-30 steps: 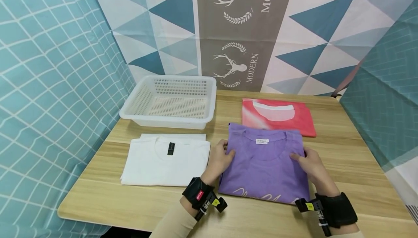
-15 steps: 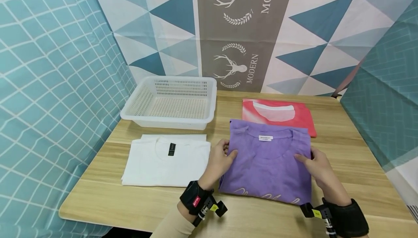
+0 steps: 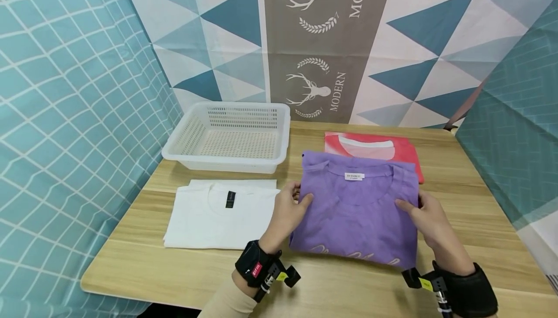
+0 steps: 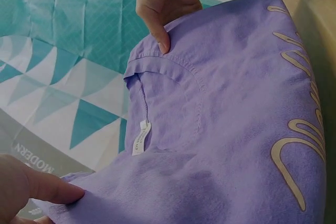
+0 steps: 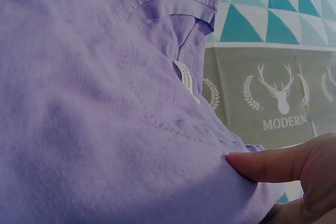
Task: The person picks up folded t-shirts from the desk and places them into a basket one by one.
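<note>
A folded purple T-shirt (image 3: pixel 355 211) with a white neck label and pale script lettering is held between both hands in the head view. My left hand (image 3: pixel 289 211) grips its left side, thumb on top and fingers tucked beneath. On the opposite side my right hand (image 3: pixel 427 216) pinches the edge the same way. The left wrist view shows the shirt (image 4: pixel 226 98) slanting, its lettered fold (image 4: pixel 294 166) over the wood surface. In the right wrist view the thumb (image 5: pixel 273 163) presses the cloth beside the neckline, and the fingers behind are mostly hidden.
A folded white T-shirt (image 3: pixel 222 221) lies on the wooden table (image 3: pixel 144 269) left of the purple one. Behind it stands a white perforated basket (image 3: pixel 235 165). A folded red garment (image 3: pixel 401 148) sits at the back right, partly covered in view. Patterned cloth (image 3: pixel 314 41) closes off the back.
Both hands have raised the purple T-shirt and moved it slightly away from the front edge; it now overlaps more of the red garment. The right hand has shifted a little rightward.
</note>
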`<action>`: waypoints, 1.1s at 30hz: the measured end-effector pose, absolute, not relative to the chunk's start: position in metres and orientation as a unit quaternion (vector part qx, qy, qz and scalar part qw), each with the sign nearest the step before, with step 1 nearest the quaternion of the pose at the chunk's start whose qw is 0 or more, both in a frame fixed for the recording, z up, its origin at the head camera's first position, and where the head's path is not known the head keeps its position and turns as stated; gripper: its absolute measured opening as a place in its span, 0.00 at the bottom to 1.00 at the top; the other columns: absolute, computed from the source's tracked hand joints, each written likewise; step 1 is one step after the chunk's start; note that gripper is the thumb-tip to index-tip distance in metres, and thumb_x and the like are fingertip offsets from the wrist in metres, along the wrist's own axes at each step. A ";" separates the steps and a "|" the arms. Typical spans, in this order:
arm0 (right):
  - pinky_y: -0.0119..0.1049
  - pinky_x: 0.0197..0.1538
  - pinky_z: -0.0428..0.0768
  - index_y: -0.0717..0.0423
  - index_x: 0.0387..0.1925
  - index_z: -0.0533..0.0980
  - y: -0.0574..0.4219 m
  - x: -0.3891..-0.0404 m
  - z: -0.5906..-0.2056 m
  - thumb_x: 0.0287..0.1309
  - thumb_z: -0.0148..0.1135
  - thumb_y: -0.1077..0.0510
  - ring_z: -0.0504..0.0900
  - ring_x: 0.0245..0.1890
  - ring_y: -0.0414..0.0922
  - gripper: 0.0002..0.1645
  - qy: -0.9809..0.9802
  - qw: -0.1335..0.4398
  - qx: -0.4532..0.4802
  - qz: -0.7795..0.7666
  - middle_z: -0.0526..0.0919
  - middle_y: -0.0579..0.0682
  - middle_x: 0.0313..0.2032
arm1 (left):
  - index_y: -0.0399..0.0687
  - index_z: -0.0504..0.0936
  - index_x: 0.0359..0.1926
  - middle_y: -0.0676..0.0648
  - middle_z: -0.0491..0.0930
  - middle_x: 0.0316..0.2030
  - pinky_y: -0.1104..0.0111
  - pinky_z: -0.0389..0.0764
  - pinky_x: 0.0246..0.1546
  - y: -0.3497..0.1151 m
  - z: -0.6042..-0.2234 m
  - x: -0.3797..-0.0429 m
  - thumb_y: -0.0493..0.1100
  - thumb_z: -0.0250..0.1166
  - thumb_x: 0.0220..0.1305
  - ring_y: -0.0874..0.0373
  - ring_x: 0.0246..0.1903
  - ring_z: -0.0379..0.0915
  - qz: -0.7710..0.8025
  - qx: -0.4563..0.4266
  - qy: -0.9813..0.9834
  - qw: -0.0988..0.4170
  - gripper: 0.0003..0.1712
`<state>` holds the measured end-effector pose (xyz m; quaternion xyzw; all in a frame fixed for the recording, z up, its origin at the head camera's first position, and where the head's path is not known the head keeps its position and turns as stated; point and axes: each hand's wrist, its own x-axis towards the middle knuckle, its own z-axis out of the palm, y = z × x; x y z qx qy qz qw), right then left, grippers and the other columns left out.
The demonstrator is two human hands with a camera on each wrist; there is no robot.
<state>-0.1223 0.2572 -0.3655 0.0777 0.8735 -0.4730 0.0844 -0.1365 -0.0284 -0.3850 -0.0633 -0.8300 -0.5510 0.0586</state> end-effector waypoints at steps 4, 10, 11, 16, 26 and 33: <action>0.45 0.59 0.71 0.71 0.71 0.50 0.251 -0.124 -0.357 0.70 0.48 0.55 0.65 0.64 0.62 0.37 0.874 0.078 0.073 -0.474 0.60 0.73 0.67 | 0.30 0.76 0.48 0.34 0.83 0.42 0.68 0.81 0.38 -0.035 -0.377 -0.139 0.34 0.63 0.60 0.47 0.40 0.81 -0.559 -0.066 -0.823 0.069 0.16; 0.47 0.60 0.71 0.71 0.70 0.52 0.238 -0.130 -0.347 0.70 0.49 0.55 0.66 0.64 0.61 0.36 0.872 0.060 0.064 -0.482 0.62 0.72 0.67 | 0.31 0.76 0.49 0.34 0.84 0.42 0.62 0.82 0.41 -0.047 -0.369 -0.145 0.33 0.63 0.60 0.46 0.41 0.82 -0.559 -0.063 -0.822 0.095 0.16; 0.45 0.59 0.72 0.71 0.70 0.52 0.235 -0.131 -0.345 0.70 0.49 0.56 0.67 0.64 0.61 0.36 0.871 0.055 0.060 -0.485 0.63 0.71 0.66 | 0.31 0.76 0.49 0.34 0.84 0.42 0.62 0.82 0.41 -0.049 -0.368 -0.146 0.33 0.63 0.60 0.46 0.42 0.82 -0.558 -0.061 -0.822 0.099 0.16; 0.28 0.53 0.72 0.70 0.68 0.56 0.222 -0.138 -0.335 0.69 0.50 0.58 0.68 0.63 0.58 0.33 0.865 0.031 0.039 -0.499 0.66 0.69 0.65 | 0.31 0.75 0.51 0.33 0.83 0.43 0.59 0.83 0.43 -0.060 -0.360 -0.151 0.33 0.63 0.62 0.44 0.43 0.82 -0.560 -0.052 -0.818 0.119 0.17; 0.20 0.46 0.74 0.71 0.66 0.61 0.195 -0.152 -0.319 0.68 0.52 0.60 0.76 0.53 0.48 0.30 0.859 0.009 0.013 -0.513 0.72 0.69 0.60 | 0.30 0.75 0.52 0.33 0.82 0.44 0.63 0.79 0.44 -0.083 -0.344 -0.160 0.33 0.61 0.64 0.45 0.44 0.80 -0.567 -0.015 -0.811 0.143 0.17; 0.49 0.61 0.74 0.72 0.65 0.62 0.168 -0.165 -0.312 0.67 0.50 0.63 0.74 0.59 0.59 0.28 0.847 0.004 0.006 -0.531 0.72 0.71 0.60 | 0.30 0.73 0.53 0.32 0.81 0.45 0.62 0.78 0.43 -0.103 -0.339 -0.166 0.33 0.59 0.65 0.43 0.45 0.80 -0.555 0.006 -0.814 0.172 0.17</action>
